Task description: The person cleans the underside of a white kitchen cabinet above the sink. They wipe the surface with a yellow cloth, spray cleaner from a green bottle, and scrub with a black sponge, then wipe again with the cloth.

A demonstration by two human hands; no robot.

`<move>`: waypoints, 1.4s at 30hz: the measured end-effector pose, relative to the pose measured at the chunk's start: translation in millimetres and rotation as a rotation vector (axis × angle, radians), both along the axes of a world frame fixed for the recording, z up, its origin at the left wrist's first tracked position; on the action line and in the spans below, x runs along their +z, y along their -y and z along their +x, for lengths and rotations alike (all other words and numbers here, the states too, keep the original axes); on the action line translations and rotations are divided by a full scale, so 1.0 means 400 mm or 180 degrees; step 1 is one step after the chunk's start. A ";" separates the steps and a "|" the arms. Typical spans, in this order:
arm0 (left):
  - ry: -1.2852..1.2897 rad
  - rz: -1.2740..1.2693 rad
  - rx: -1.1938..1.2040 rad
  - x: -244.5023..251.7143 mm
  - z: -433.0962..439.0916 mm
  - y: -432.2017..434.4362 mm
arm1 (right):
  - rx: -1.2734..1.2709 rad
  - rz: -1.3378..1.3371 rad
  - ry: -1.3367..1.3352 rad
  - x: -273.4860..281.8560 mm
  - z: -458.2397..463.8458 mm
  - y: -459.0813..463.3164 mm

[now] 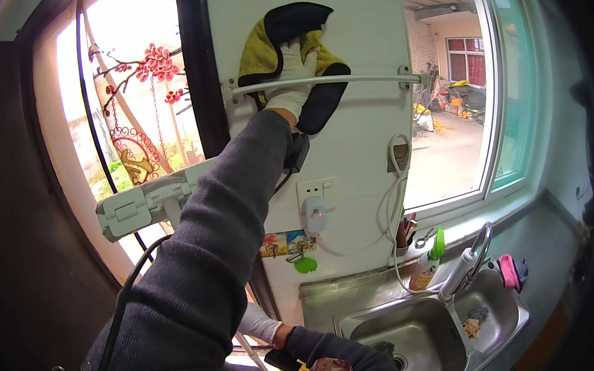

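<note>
My left hand (296,73), in a white glove, presses a yellow and black cloth (317,105) against the white wall. Its fingers lie among the cloth's folds, and the wrist is by a metal towel rail (362,78). Low in the picture, my gloved right hand (258,322) is around the thin pole (250,351) of a mop; my left sleeve hides part of that hand and pole. The flat mop head (141,205) is raised, left of my left forearm, in front of the bright doorway.
Below the rail, a socket with a white plug-in device (315,214) sits on the wall. A double steel sink (407,328) with a faucet (465,266) is at lower right. Beside it stand a spray bottle (426,267) and a utensil holder (402,248). A white cable (394,214) hangs nearby.
</note>
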State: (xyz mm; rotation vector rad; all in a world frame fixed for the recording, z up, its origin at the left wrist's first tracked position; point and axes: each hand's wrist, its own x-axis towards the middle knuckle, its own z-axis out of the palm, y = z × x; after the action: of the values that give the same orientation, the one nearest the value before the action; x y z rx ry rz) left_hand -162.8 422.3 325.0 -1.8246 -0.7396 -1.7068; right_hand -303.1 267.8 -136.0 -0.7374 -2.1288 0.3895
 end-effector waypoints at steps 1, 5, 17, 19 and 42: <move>-0.0054 0.0114 -0.0018 0.000 0.008 -0.002 | -0.0070 0.0112 -0.0092 0.005 0.003 0.003; -0.0272 -0.0021 -0.0124 0.001 0.070 -0.011 | 0.0355 -0.0022 -0.0321 0.029 0.009 0.022; -0.1179 -0.1481 -0.1111 0.015 0.284 0.040 | 0.0245 -0.0707 -0.0261 0.074 0.157 0.033; -0.1064 -0.1361 -0.0918 0.019 0.308 0.044 | 0.0109 -0.0795 -0.0321 0.081 0.203 0.038; -0.0982 -0.0954 -0.0049 -0.040 0.099 0.042 | -0.0137 -0.0789 -0.0001 0.103 0.179 0.081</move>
State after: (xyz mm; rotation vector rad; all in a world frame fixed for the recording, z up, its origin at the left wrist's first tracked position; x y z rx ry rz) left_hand -123.3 405.7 309.0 -2.2359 -0.8845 -1.3312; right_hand -231.7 235.4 -94.7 -0.9214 -2.0825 0.6380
